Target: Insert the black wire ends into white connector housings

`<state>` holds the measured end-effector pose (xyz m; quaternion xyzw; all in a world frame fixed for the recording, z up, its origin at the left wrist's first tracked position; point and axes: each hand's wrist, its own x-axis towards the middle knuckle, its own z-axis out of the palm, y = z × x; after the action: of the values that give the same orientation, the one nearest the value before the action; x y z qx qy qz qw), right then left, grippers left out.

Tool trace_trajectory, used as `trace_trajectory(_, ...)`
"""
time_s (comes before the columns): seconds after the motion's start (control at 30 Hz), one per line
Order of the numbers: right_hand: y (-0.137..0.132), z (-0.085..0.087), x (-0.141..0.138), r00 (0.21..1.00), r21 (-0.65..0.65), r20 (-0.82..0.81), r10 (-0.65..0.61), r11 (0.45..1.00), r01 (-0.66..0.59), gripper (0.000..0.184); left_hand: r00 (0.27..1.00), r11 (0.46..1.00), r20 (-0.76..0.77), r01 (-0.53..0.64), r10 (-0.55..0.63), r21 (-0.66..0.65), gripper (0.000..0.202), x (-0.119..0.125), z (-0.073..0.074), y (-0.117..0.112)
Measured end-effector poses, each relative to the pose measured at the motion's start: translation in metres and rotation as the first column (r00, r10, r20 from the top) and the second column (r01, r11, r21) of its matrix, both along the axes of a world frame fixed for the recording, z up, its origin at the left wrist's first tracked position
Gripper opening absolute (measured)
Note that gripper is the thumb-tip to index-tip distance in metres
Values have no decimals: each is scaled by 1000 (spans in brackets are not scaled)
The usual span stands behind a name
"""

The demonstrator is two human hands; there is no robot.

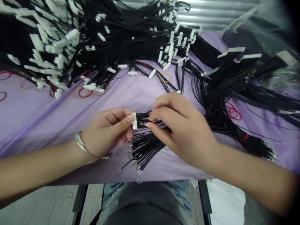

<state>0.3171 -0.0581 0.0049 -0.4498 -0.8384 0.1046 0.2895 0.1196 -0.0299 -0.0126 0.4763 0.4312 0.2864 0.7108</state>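
My left hand (107,131) pinches a white plastic multi-pin connector (134,121) between thumb and fingers. A bunch of thin black wires (146,147) runs from that connector, and my right hand (182,128) holds these wires close to it, with its fingers over them. The loose wire ends fan out below my hands, showing small metal crimp terminals (134,162). The connector's back is hidden by my left fingers. A silver bangle (85,145) circles my left wrist.
A large heap of black wire harnesses with white connectors (93,37) covers the far side of the lilac cloth (47,109). A wire bundle tied with a red band (243,137) lies right. Loose rubber bands (84,92) lie on the cloth. A plastic bag (257,25) sits far right.
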Motion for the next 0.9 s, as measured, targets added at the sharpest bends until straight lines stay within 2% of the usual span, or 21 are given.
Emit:
trace_trajectory(0.03, -3, 0, 0, 999, 66, 35, -2, 998, -1, 16, 1000, 1000, 5, -21, 21, -15, 23, 1, 1, 0)
trace_trajectory(0.1, -8, -3, -1, 989, 86, 132, 66, 993, -78, 16, 999, 998, 8, -37, 38, -41, 22, 2, 4, 0)
trace_trajectory(0.2, -13, -10, -5, 937, -26, 288, 196, 980, -197, 11, 999, 997, 14, -45, 46, -61, 20, 3, 7, -1)
trace_trajectory(0.27, -12, -14, -6, 927, -96, 308, 213, 977, -192, 11, 999, 997, 12, -40, 41, -59, 20, 3, 7, -1)
trace_trajectory(0.33, -10, -13, -5, 930, -173, 267, 252, 962, -211, 13, 1000, 998, 6, -27, 27, -57, 21, 2, 7, 0)
trace_trajectory(0.47, -3, -3, 0, 918, -287, 84, 388, 892, -350, 19, 1000, 999, 5, -17, 17, -38, 21, 1, 5, 0)
trace_trajectory(0.53, 1, 3, 2, 917, -317, 2, 398, 870, -377, 18, 1000, 1000, 3, -12, 12, -29, 21, 1, 5, 0)
trace_trajectory(0.63, 4, 7, 4, 922, -340, -18, 387, 865, -370, 21, 1000, 999, -3, -15, 15, -37, 22, 0, 4, 0)
trace_trajectory(0.77, 6, 4, 3, 925, -348, 5, 381, 867, -356, 28, 1000, 998, 8, -17, 18, -55, 24, 0, 4, 1)
trace_trajectory(0.9, 8, -2, 4, 937, -336, -24, 348, 880, -335, 18, 999, 999, 33, 1, 0, -32, 18, 0, 3, 1)
